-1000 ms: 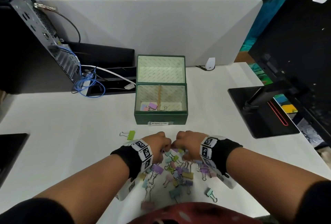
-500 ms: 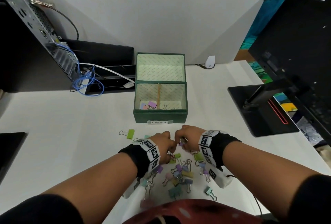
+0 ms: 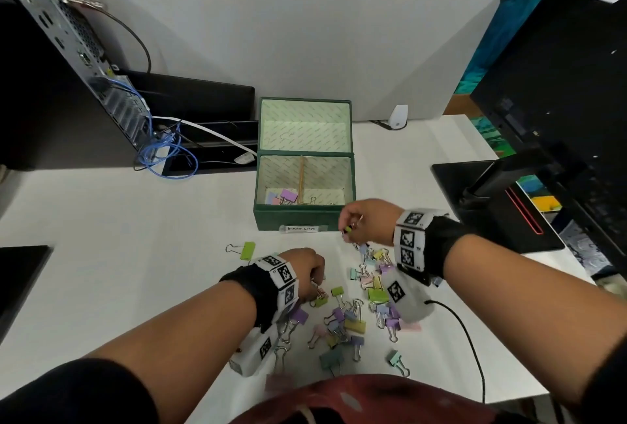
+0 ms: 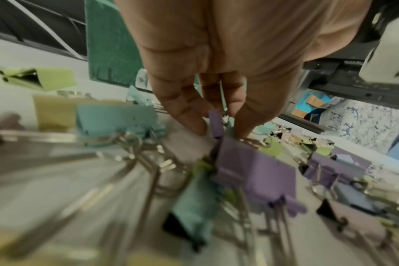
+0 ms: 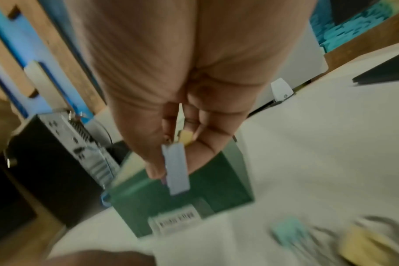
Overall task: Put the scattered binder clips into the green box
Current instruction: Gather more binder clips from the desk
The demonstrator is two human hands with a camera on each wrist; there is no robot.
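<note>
The green box [image 3: 302, 219] stands open mid-table, its lid tipped back, a few clips lying inside. Pastel binder clips [image 3: 353, 320] are scattered in front of it. My right hand [image 3: 351, 228] hovers by the box's front right corner and pinches binder clips: a pale lilac one [image 5: 176, 169] with a yellow one behind it. My left hand [image 3: 314, 279] is down in the pile, fingers pinching a purple clip [image 4: 215, 124]. A lone green clip [image 3: 247, 250] lies to the left.
A computer case [image 3: 78, 60] with blue cables [image 3: 163, 159] sits at the back left. A black monitor stand [image 3: 492, 199] is at the right. A grey divider panel [image 3: 305, 43] runs behind the box. A black cable [image 3: 471, 342] trails from my right wrist.
My right hand has lifted out of the pile with clips and moved up and right toward the box. My left hand stayed low in the pile, shifting slightly left.
</note>
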